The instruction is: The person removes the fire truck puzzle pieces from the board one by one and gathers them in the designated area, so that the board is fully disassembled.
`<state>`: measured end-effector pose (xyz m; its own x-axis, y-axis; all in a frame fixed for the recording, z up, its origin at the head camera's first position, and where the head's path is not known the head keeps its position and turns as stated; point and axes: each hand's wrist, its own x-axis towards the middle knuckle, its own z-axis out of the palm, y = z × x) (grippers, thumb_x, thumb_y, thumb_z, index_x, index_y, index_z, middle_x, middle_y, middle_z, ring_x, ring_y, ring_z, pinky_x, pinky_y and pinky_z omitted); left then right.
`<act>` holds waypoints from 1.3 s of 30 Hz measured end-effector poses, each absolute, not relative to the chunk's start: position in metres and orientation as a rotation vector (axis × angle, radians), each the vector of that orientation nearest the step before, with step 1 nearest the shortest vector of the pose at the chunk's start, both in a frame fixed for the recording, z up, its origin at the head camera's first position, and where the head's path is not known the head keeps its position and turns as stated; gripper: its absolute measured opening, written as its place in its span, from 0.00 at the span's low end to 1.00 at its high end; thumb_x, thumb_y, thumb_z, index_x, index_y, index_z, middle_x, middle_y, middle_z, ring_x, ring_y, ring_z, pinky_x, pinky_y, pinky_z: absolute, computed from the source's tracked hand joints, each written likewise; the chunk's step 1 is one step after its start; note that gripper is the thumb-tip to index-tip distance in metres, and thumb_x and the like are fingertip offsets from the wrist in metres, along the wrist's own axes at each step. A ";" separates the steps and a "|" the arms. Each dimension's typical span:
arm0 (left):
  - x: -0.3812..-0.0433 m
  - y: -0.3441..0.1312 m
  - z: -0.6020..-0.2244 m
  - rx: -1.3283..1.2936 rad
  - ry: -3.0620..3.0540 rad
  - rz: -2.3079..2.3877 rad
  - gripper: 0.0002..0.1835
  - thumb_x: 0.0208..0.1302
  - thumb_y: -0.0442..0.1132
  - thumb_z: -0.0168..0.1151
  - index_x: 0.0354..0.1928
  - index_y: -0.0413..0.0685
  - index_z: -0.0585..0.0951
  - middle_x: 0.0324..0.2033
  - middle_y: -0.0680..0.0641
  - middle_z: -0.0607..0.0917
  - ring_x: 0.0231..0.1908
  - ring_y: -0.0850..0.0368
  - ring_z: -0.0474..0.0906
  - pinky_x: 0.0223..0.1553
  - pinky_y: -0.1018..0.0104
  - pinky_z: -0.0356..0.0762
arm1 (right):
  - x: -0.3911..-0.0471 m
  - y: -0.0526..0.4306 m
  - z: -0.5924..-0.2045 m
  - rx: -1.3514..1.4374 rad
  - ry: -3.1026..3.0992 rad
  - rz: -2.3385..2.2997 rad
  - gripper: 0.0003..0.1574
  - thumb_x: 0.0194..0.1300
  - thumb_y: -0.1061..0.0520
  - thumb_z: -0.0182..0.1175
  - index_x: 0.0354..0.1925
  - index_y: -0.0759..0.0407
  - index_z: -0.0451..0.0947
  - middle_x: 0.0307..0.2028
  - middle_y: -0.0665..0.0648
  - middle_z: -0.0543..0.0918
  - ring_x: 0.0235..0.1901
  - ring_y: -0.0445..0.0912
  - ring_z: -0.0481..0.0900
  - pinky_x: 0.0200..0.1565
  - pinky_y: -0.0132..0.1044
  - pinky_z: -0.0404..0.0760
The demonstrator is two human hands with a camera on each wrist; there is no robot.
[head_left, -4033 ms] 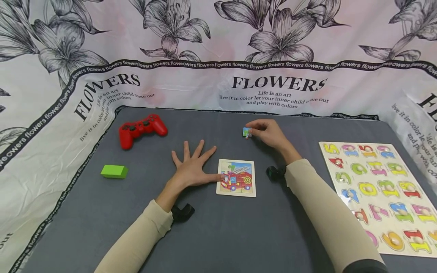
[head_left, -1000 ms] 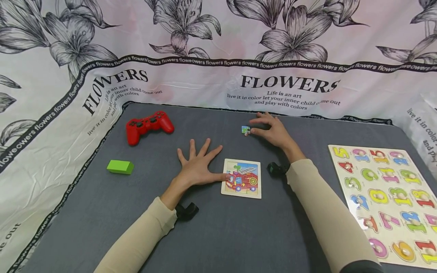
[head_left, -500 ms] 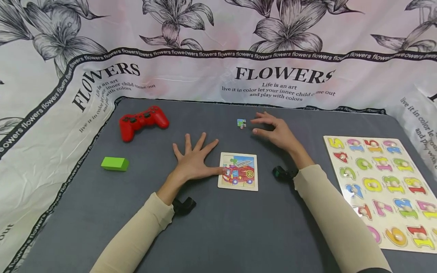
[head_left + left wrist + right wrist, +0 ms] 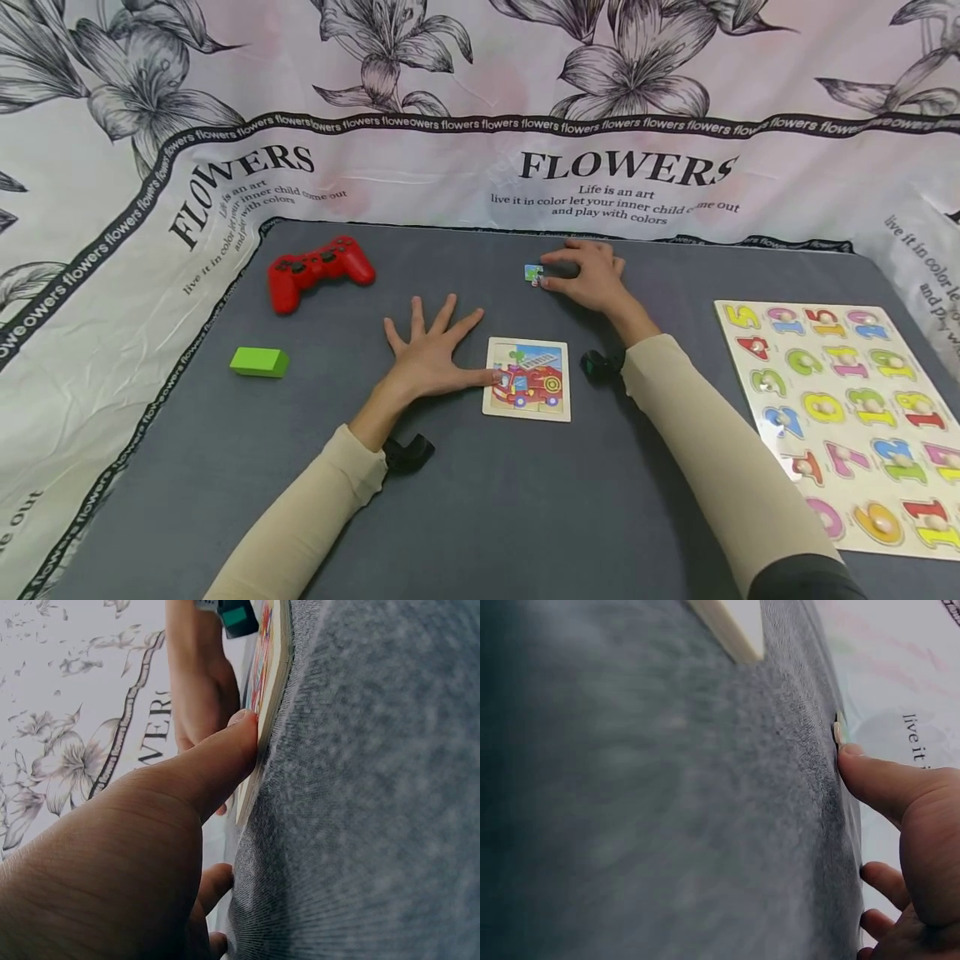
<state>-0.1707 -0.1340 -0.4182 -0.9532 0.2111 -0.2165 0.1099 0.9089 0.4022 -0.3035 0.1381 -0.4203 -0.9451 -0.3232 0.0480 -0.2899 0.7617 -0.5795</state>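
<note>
A wooden jigsaw puzzle with a red fire truck lies on the grey tabletop in the head view. My left hand is spread flat to its left, thumb resting on the puzzle's left edge. In the left wrist view that thumb presses against the frame's rim. Farther back lies a small blue-and-green puzzle piece. My right hand pinches its right side between thumb and index finger. The right wrist view shows the thumb at the piece's edge, the other fingers resting on the cloth.
A red game controller lies at the back left. Nearer me stands a green block. A large number-puzzle board occupies the right side. A flower-printed cloth rises behind the table's far edge.
Half a second ago my right hand was apart from the small piece; now its fingertips are back at the piece. My left hand has stayed with its thumb on the fire-truck puzzle.
</note>
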 end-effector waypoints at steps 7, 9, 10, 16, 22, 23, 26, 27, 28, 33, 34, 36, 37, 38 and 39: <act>-0.170 -0.132 -0.420 0.245 2.812 0.568 0.56 0.50 0.79 0.63 0.80 0.77 0.53 0.83 0.52 0.40 0.78 0.33 0.16 0.65 0.20 0.14 | -0.310 0.134 -0.423 -0.458 2.910 -0.929 0.25 0.68 0.43 0.67 0.59 0.51 0.83 0.78 0.66 0.58 0.75 0.69 0.46 0.60 0.66 0.46; -0.169 -0.131 -0.419 0.247 2.814 0.568 0.56 0.50 0.79 0.63 0.80 0.76 0.53 0.83 0.52 0.40 0.78 0.33 0.17 0.65 0.20 0.14 | -0.312 0.133 -0.422 -0.435 2.914 -0.945 0.25 0.67 0.43 0.67 0.59 0.50 0.84 0.78 0.65 0.58 0.75 0.68 0.46 0.60 0.66 0.46; -0.169 -0.131 -0.418 0.249 2.817 0.568 0.56 0.50 0.79 0.63 0.80 0.76 0.54 0.83 0.51 0.40 0.78 0.33 0.17 0.65 0.20 0.14 | -0.313 0.132 -0.422 -0.426 2.915 -0.954 0.25 0.67 0.43 0.67 0.59 0.51 0.84 0.78 0.65 0.58 0.75 0.68 0.46 0.60 0.66 0.45; -0.169 -0.129 -0.414 0.254 2.822 0.572 0.55 0.50 0.78 0.64 0.80 0.76 0.55 0.83 0.51 0.41 0.78 0.32 0.17 0.65 0.19 0.15 | -0.317 0.130 -0.420 -0.399 2.927 -0.982 0.25 0.66 0.42 0.68 0.57 0.50 0.85 0.78 0.64 0.59 0.74 0.68 0.46 0.59 0.65 0.44; -0.170 -0.130 -0.414 0.252 2.831 0.573 0.55 0.51 0.76 0.65 0.80 0.75 0.55 0.83 0.50 0.41 0.78 0.32 0.18 0.65 0.19 0.16 | -0.319 0.129 -0.419 -0.405 2.924 -1.016 0.25 0.66 0.43 0.68 0.58 0.51 0.84 0.78 0.64 0.60 0.74 0.67 0.47 0.60 0.65 0.44; -0.170 -0.130 -0.413 0.251 2.830 0.574 0.55 0.51 0.76 0.65 0.80 0.75 0.55 0.83 0.50 0.41 0.78 0.32 0.18 0.65 0.19 0.16 | -0.319 0.129 -0.419 -0.404 2.923 -1.025 0.26 0.66 0.43 0.68 0.58 0.51 0.84 0.77 0.64 0.60 0.74 0.67 0.47 0.60 0.66 0.44; -0.171 -0.131 -0.414 0.250 2.828 0.581 0.55 0.51 0.77 0.65 0.80 0.75 0.55 0.83 0.50 0.41 0.78 0.32 0.18 0.65 0.19 0.15 | -0.319 0.127 -0.420 -0.402 2.922 -1.049 0.27 0.66 0.43 0.68 0.59 0.51 0.84 0.77 0.64 0.61 0.74 0.68 0.48 0.60 0.66 0.44; -0.171 -0.131 -0.415 0.249 2.825 0.584 0.55 0.50 0.77 0.65 0.80 0.75 0.55 0.83 0.50 0.41 0.78 0.32 0.18 0.65 0.19 0.15 | -0.319 0.126 -0.420 -0.399 2.920 -1.057 0.27 0.66 0.42 0.69 0.59 0.51 0.84 0.77 0.64 0.61 0.74 0.68 0.48 0.60 0.66 0.45; -0.171 -0.131 -0.415 0.248 2.824 0.586 0.55 0.50 0.77 0.65 0.80 0.75 0.55 0.83 0.50 0.41 0.78 0.32 0.17 0.65 0.19 0.15 | -0.319 0.125 -0.420 -0.398 2.920 -1.059 0.27 0.66 0.42 0.69 0.59 0.50 0.84 0.77 0.65 0.61 0.74 0.68 0.48 0.60 0.66 0.45; -0.171 -0.133 -0.416 0.239 2.817 0.584 0.56 0.50 0.79 0.63 0.80 0.75 0.55 0.83 0.51 0.40 0.78 0.33 0.17 0.65 0.20 0.14 | -0.320 0.119 -0.420 -0.398 2.913 -1.057 0.25 0.65 0.41 0.69 0.56 0.50 0.85 0.78 0.64 0.59 0.74 0.68 0.46 0.60 0.67 0.45; -0.171 -0.133 -0.416 0.239 2.817 0.582 0.56 0.50 0.79 0.63 0.80 0.75 0.55 0.83 0.51 0.40 0.78 0.33 0.17 0.65 0.20 0.14 | -0.320 0.118 -0.421 -0.398 2.913 -1.049 0.25 0.65 0.41 0.68 0.56 0.50 0.86 0.78 0.64 0.59 0.74 0.68 0.46 0.60 0.67 0.44; -0.171 -0.133 -0.417 0.235 2.814 0.580 0.56 0.50 0.79 0.63 0.80 0.76 0.54 0.83 0.51 0.40 0.78 0.33 0.17 0.65 0.20 0.14 | -0.320 0.117 -0.421 -0.400 2.909 -1.032 0.24 0.65 0.41 0.68 0.55 0.50 0.86 0.78 0.64 0.57 0.75 0.68 0.44 0.61 0.67 0.44; -0.171 -0.133 -0.417 0.233 2.812 0.579 0.56 0.49 0.79 0.63 0.80 0.76 0.54 0.83 0.51 0.40 0.78 0.33 0.17 0.65 0.20 0.14 | -0.321 0.117 -0.422 -0.400 2.909 -1.021 0.24 0.65 0.41 0.68 0.54 0.50 0.86 0.78 0.64 0.57 0.75 0.68 0.44 0.62 0.67 0.44; -0.171 -0.133 -0.417 0.230 2.811 0.577 0.56 0.49 0.79 0.63 0.80 0.76 0.54 0.83 0.52 0.40 0.78 0.33 0.17 0.65 0.20 0.13 | -0.321 0.117 -0.422 -0.400 2.906 -1.012 0.24 0.65 0.41 0.68 0.54 0.50 0.86 0.79 0.64 0.56 0.75 0.69 0.44 0.62 0.68 0.43; -0.171 -0.133 -0.417 0.229 2.812 0.573 0.56 0.49 0.79 0.63 0.80 0.76 0.54 0.83 0.52 0.40 0.78 0.33 0.17 0.65 0.20 0.14 | -0.321 0.117 -0.422 -0.399 2.905 -1.002 0.24 0.65 0.41 0.68 0.54 0.50 0.86 0.79 0.64 0.56 0.75 0.69 0.43 0.62 0.68 0.43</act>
<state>-0.1708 -0.1330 -0.4172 -0.9533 0.2045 -0.2221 0.1013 0.9097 0.4028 -0.3208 0.1168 -0.4216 -0.9660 -0.2550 0.0427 -0.2271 0.7578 -0.6116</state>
